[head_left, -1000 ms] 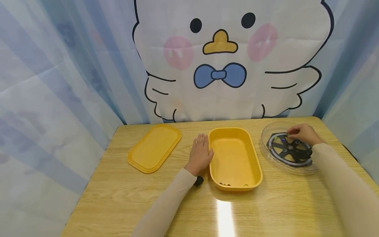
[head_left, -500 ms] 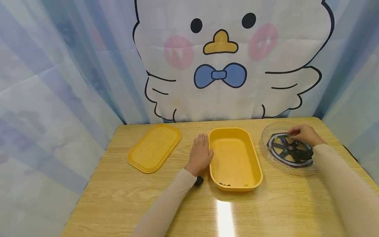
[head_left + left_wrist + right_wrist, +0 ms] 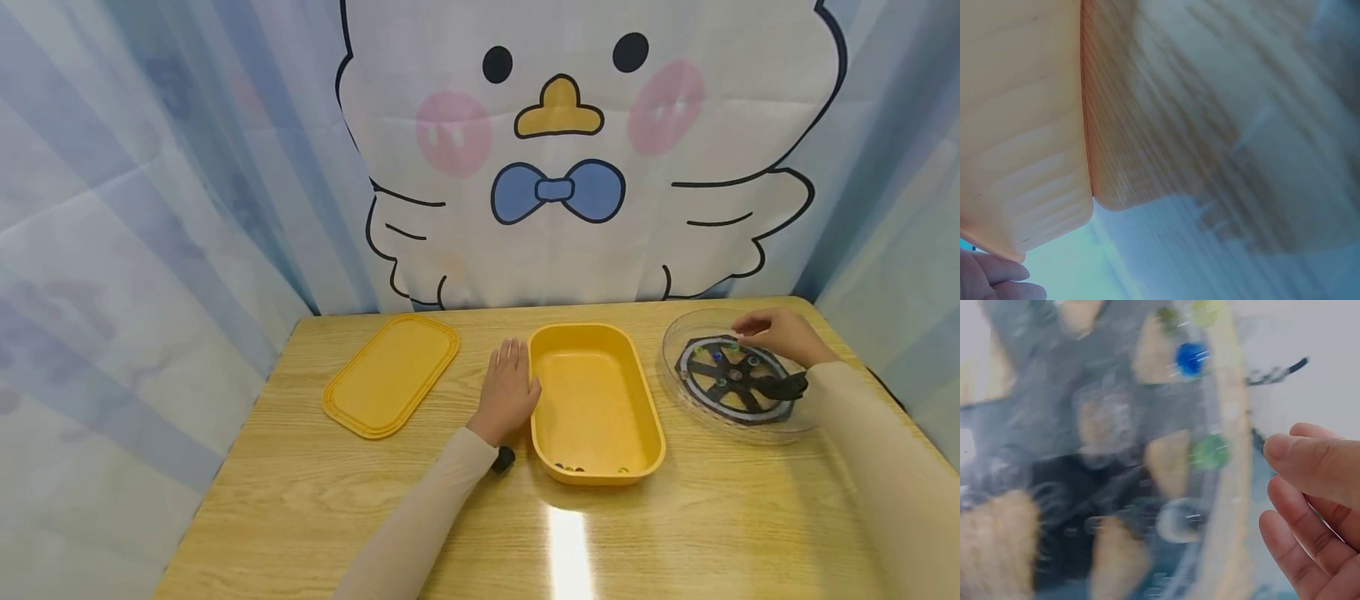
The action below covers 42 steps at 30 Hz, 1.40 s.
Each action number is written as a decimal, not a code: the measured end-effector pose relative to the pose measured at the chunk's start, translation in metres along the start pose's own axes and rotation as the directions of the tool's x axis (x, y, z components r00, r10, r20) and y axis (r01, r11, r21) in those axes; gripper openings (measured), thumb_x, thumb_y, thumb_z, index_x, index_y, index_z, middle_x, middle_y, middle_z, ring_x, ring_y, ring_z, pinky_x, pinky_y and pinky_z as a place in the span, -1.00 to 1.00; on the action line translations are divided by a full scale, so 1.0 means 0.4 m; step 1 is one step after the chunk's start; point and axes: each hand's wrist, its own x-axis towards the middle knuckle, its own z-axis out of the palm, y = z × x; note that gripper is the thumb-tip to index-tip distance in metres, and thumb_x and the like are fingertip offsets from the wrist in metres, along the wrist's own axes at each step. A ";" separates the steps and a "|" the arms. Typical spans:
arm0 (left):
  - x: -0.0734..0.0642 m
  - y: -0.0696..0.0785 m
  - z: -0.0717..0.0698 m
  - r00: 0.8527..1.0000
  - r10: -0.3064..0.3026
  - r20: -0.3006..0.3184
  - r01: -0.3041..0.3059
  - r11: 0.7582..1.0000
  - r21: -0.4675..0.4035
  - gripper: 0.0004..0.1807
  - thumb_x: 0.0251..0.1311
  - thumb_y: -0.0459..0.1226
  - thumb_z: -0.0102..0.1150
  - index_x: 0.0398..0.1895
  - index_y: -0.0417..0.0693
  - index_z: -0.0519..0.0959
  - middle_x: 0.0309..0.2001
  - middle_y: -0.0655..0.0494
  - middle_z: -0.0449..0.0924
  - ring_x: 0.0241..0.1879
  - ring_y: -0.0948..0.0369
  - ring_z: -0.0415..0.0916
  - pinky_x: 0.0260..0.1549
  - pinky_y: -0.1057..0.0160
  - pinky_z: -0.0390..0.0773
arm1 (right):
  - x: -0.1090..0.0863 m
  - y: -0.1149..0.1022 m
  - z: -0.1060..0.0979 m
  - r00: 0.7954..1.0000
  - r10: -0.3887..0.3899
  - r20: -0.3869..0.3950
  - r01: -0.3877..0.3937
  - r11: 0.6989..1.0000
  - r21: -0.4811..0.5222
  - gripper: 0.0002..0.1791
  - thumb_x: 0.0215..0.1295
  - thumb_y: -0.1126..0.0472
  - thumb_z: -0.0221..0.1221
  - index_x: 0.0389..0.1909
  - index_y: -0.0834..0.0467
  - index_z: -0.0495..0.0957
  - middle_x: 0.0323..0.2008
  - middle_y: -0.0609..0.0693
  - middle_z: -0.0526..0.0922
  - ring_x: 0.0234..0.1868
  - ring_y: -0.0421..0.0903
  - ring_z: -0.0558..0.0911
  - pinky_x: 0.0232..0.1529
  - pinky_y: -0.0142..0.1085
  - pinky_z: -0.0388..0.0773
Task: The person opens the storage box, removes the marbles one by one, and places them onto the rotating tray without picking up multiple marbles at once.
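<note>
My left hand [image 3: 507,392] lies with straight fingers along the left side of a yellow plastic box [image 3: 651,398]; its fingertips [image 3: 1019,272] show at the box's rim in the left wrist view. Small marbles [image 3: 573,468] lie at the box's near end. Above the far right of a clear round dish [image 3: 672,342] hovers my right hand [image 3: 783,337], fingers loosely bent, nothing visible between them. A dark wheel-like pattern shows in the dish. In the right wrist view a green marble [image 3: 1211,451], a blue marble [image 3: 1191,359] and a clear marble [image 3: 1179,520] sit near its edge.
A flat yellow lid [image 3: 392,375] lies on the wooden table [image 3: 315,508], left of the box. Small black devices sit at the left wrist [image 3: 503,459] and right wrist [image 3: 783,387]. Behind the table hangs a printed curtain [image 3: 555,250].
My right hand has let go of a green marble in the dish, then moved slightly right and away from it. The left hand and the box have stayed still.
</note>
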 end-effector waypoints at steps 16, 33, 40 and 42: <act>0.003 -0.001 0.007 1.000 -0.012 0.001 0.012 0.999 0.041 -0.33 0.42 -0.11 -0.25 0.47 -0.25 -0.06 0.48 -0.17 -0.09 0.50 0.01 -0.22 0.46 0.03 -0.15 | -0.016 -0.227 -0.072 0.987 -0.152 -0.058 0.150 0.988 -0.027 -0.72 0.22 0.22 0.22 -0.10 0.28 0.62 -0.16 0.28 0.65 -0.42 -0.57 0.50 -0.33 -0.36 0.61; 0.007 -0.001 0.004 1.000 -0.015 0.010 0.014 0.999 0.045 -0.34 0.42 -0.11 -0.25 0.46 -0.25 -0.06 0.48 -0.18 -0.07 0.50 -0.01 -0.17 0.46 0.03 -0.14 | -0.063 -0.463 0.063 0.856 -0.500 0.133 0.499 0.866 0.043 -0.80 0.10 0.29 0.30 -0.21 0.07 0.67 -0.21 -0.05 0.70 -0.21 -0.13 0.64 -0.15 -0.26 0.64; 0.006 0.006 0.002 0.999 -0.035 0.007 0.035 0.997 0.071 -0.34 0.42 -0.10 -0.27 0.47 -0.24 -0.05 0.49 -0.15 -0.09 0.50 0.01 -0.18 0.46 0.04 -0.13 | -0.073 -0.509 0.126 0.747 -0.584 0.317 0.559 0.811 0.173 -0.80 0.14 0.24 0.28 -0.19 0.10 0.66 -0.20 0.04 0.69 -0.19 -0.04 0.65 -0.14 -0.23 0.64; 0.005 0.009 0.002 0.999 -0.044 0.007 0.043 0.995 0.088 -0.34 0.42 -0.09 -0.28 0.47 -0.24 -0.05 0.49 -0.14 -0.09 0.50 0.02 -0.19 0.47 0.05 -0.13 | -0.073 -0.522 0.141 0.712 -0.602 0.361 0.571 0.796 0.200 -0.81 0.15 0.24 0.27 -0.19 0.10 0.66 -0.21 0.07 0.69 -0.19 -0.02 0.64 -0.14 -0.19 0.63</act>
